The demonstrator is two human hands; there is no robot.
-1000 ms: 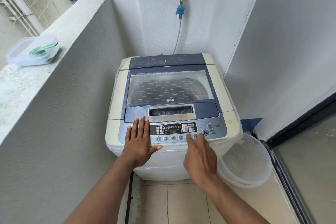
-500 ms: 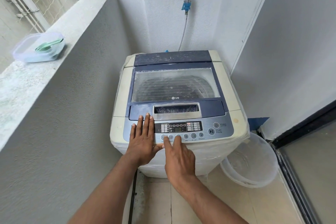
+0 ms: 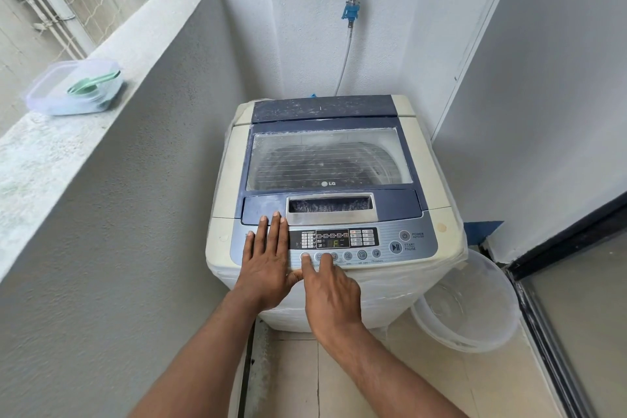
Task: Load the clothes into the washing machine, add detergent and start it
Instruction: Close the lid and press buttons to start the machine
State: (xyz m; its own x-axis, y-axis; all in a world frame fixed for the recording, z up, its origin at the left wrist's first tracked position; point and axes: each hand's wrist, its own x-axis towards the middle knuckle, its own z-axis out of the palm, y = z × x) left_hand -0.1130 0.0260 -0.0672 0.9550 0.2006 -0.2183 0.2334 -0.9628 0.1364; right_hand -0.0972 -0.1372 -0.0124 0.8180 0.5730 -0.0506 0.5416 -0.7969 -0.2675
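Washing machine: a cream and dark-blue top-loading washing machine (image 3: 334, 200) stands in the corner against the white textured wall, its body wrapped in clear plastic film.
Lid: the blue-framed lid with a clear window (image 3: 329, 159) is down; dark shapes show dimly through the window, too blurred to name.
Ledge: a grey concrete ledge (image 3: 61, 132) runs along the person's left side, well apart from the machine.
Tub: a round translucent white plastic tub (image 3: 471, 332) sits on the tiled floor just beside the machine's right front corner.
Container: a clear rectangular plastic container (image 3: 73, 86) rests on the ledge with a pale green scoop (image 3: 93, 81) inside it.
Control panel: the silver-grey control panel (image 3: 390, 243) spans the machine's front edge, its small display lit.
Left hand: the left hand (image 3: 268, 261) lies flat on the panel's left end, fingers straight and close together, tips reaching the lid's front edge.
Right hand: the right hand (image 3: 330, 292) is loosely spread, its straight fingertips on the row of round buttons at the panel's left; it grips nothing.
Tap: a metal wall tap with a blue hose connector (image 3: 351, 12) feeds a thin hose down behind the machine.
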